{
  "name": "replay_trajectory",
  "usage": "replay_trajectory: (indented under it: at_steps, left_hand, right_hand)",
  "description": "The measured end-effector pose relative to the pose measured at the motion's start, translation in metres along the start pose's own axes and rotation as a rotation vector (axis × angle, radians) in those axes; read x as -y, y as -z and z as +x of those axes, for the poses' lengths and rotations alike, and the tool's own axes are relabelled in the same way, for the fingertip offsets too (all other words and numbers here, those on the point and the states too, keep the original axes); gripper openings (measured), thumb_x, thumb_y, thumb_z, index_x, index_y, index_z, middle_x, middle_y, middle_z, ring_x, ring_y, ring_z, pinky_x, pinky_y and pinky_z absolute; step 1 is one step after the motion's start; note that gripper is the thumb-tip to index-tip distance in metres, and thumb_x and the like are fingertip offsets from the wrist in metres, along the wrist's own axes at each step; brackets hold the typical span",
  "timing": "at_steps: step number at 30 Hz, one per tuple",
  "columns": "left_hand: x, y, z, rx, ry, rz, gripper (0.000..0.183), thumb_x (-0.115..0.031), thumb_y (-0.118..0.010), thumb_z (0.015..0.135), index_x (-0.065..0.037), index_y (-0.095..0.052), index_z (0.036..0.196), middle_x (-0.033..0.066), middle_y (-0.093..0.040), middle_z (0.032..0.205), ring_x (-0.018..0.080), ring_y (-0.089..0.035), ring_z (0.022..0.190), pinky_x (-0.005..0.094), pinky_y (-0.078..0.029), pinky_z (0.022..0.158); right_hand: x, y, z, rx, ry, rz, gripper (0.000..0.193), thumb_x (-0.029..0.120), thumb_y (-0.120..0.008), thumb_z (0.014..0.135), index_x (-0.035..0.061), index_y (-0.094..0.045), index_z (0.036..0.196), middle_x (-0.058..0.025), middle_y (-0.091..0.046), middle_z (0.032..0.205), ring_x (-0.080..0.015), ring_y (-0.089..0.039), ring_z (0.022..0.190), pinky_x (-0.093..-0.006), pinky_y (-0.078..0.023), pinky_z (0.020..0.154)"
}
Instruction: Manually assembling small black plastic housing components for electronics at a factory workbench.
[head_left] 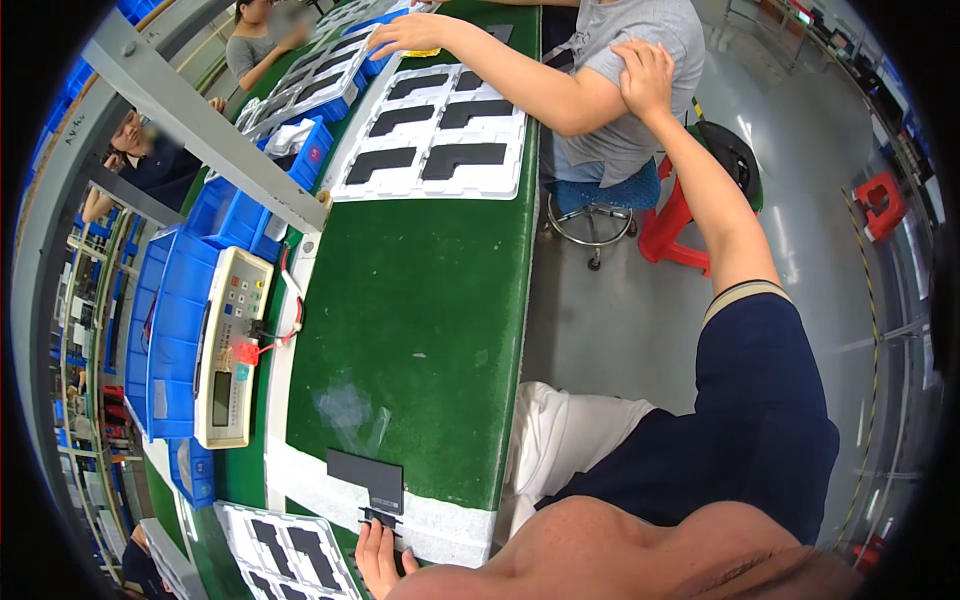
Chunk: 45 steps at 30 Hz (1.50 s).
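My left hand [376, 560] is at the bench's near end, fingers stretched out and thumb apart. Its fingertips touch a small dark part [380, 518] at the lower end of a flat black L-shaped piece [368, 475]. That piece lies partly on a white strip [450, 525] across the green bench top [410, 300]. Far up along the bench, my right hand [645, 78] lies on the grey-sleeved upper arm of a seated co-worker [640, 35], fingers spread over the cloth. The co-worker's own hand [402, 35] is over a white tray [425, 190] of similar black pieces.
A cream test meter [232, 350] with red and black leads stands left, beside blue bins [180, 330]. Another white tray [300, 517] of black pieces lies lower left. A grey metal post [205, 125] slants across the upper left. A red stool [675, 235] stands behind the co-worker's blue seat [605, 195].
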<state>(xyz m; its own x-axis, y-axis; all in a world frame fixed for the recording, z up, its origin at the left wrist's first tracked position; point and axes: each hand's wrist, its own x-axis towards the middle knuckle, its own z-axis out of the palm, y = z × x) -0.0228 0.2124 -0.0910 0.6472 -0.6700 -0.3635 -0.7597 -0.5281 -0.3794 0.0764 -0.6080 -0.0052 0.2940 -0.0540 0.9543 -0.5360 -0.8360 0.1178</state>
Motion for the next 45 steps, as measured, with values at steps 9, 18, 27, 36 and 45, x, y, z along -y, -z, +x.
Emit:
replay_trajectory:
  at_steps: [9, 18, 27, 36, 45]
  left_hand:
    - [-0.016, 0.066, 0.035, -0.262, 0.340, -0.920, 0.037, -0.005, -0.055, 0.076, 0.002, -0.052, 0.112, 0.0204, -0.047, 0.119, 0.0384, -0.044, 0.113, 0.0444, -0.036, 0.095]
    - [-0.008, 0.133, 0.043, -0.653, 0.186, -0.625, 0.039, -0.004, -0.063, 0.066, -0.001, -0.055, 0.105, 0.0158, -0.053, 0.110, 0.0336, -0.051, 0.108, 0.0397, -0.044, 0.089]
    - [-0.011, 0.138, 0.046, -0.703, 0.198, -0.645, 0.037, -0.004, -0.065, 0.066, 0.002, -0.058, 0.102, 0.0151, -0.056, 0.106, 0.0317, -0.052, 0.107, 0.0373, -0.046, 0.088]
    - [-0.004, 0.141, 0.053, -0.673, 0.202, -0.689, 0.039, -0.002, -0.065, 0.065, 0.001, -0.057, 0.102, 0.0144, -0.055, 0.108, 0.0320, -0.051, 0.108, 0.0391, -0.045, 0.089]
    - [-0.007, 0.140, 0.048, -0.630, 0.208, -0.715, 0.040, 0.001, -0.063, 0.064, 0.001, -0.057, 0.104, 0.0167, -0.054, 0.110, 0.0347, -0.050, 0.110, 0.0417, -0.043, 0.090]
  right_hand:
    - [0.006, -0.005, -0.023, 0.191, 0.108, -0.021, 0.039, 0.011, -0.056, 0.066, 0.0182, -0.057, 0.105, 0.0023, -0.052, 0.111, -0.0160, -0.041, 0.117, -0.0440, -0.026, 0.102]
    - [0.071, 0.026, 0.016, 0.217, -0.272, 0.143, 0.050, 0.015, -0.058, 0.072, 0.0108, -0.047, 0.120, -0.0096, -0.045, 0.125, -0.0272, -0.038, 0.120, -0.0452, -0.024, 0.102]
    - [0.275, 0.123, 0.110, -0.020, -0.372, 1.681, 0.029, 0.008, -0.050, 0.087, -0.0018, -0.045, 0.113, -0.0133, -0.051, 0.113, -0.0243, -0.050, 0.106, -0.0361, -0.038, 0.093]
    - [0.424, 0.118, 0.059, 0.768, -1.094, 2.174, 0.027, 0.013, -0.053, 0.085, 0.0112, -0.039, 0.061, 0.0044, -0.029, 0.051, -0.0079, -0.027, 0.042, -0.0248, -0.019, 0.040]
    - [0.425, 0.086, 0.038, 1.116, -0.985, 2.180, 0.031, 0.013, -0.050, 0.088, 0.0146, -0.031, 0.063, 0.0064, -0.025, 0.052, -0.0040, -0.020, 0.041, -0.0223, -0.017, 0.038]
